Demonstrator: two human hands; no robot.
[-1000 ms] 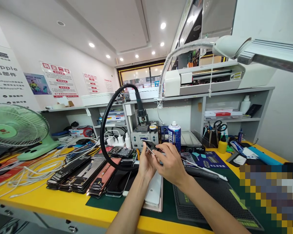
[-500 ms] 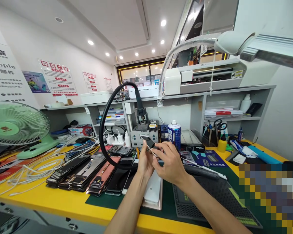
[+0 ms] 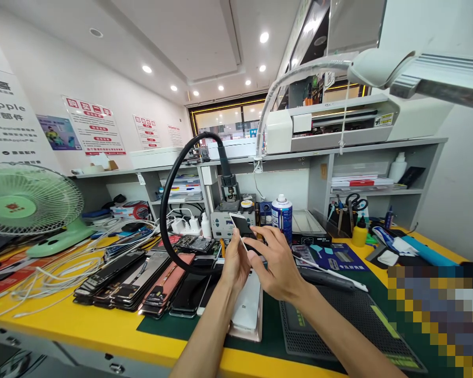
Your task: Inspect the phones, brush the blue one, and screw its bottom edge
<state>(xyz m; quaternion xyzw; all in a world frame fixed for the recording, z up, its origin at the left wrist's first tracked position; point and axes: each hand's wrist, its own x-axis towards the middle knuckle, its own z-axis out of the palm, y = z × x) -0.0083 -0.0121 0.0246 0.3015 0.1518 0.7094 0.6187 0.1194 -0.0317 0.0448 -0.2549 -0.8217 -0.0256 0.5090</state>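
A phone-like piece with a white edge and a dark face (image 3: 243,226) is held up, tilted, above the work mat. My left hand (image 3: 235,262) is closed round its lower left side. My right hand (image 3: 274,257) is on the piece's right side, with thumb and fingers bent against its edge; the lower part of the piece is hidden by the hands. Beneath them lies a white phone (image 3: 246,307) on the green mat (image 3: 274,331).
Rows of dark screens and phones (image 3: 130,283) lie left of my hands. A black hose (image 3: 163,210) arches from a microscope-like stand. A spray can (image 3: 281,218) stands behind my right hand, and a perforated black pad (image 3: 339,320) lies to the right.
The held piece has tilted so that more of its dark face shows. My right hand's fingers have shifted slightly and spread a little.
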